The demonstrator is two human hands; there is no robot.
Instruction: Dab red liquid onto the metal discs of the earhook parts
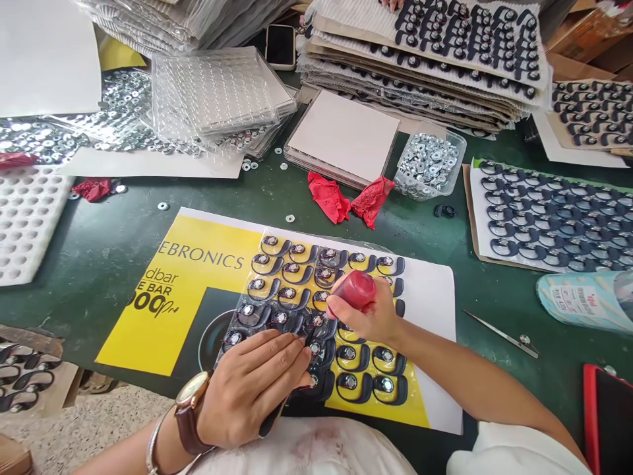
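My right hand point(373, 320) is wrapped round a red squeeze bottle point(355, 292), tipped over the rows of small parts; its nozzle is hidden. My left hand point(260, 382) lies low over the left rows, fingers pressed together on a dark slim tool point(271, 419) that sticks out at both sides of the hand. Its exact kind is unclear. Under both hands, black hook-shaped plastic pieces point(352, 356) with silver round components stand in rows on a clear film. Beneath the film is a yellow and white printed sheet point(143, 336).
Tweezers point(499, 333) lie at the right, near a light blue cup point(568, 300). Behind are a clear tub of metal washers point(429, 165), red cloth scraps point(329, 196) and stacked trays point(341, 135). Another board of hook pieces point(554, 214) lies right. Someone's fingers point(392, 4) show at the top.
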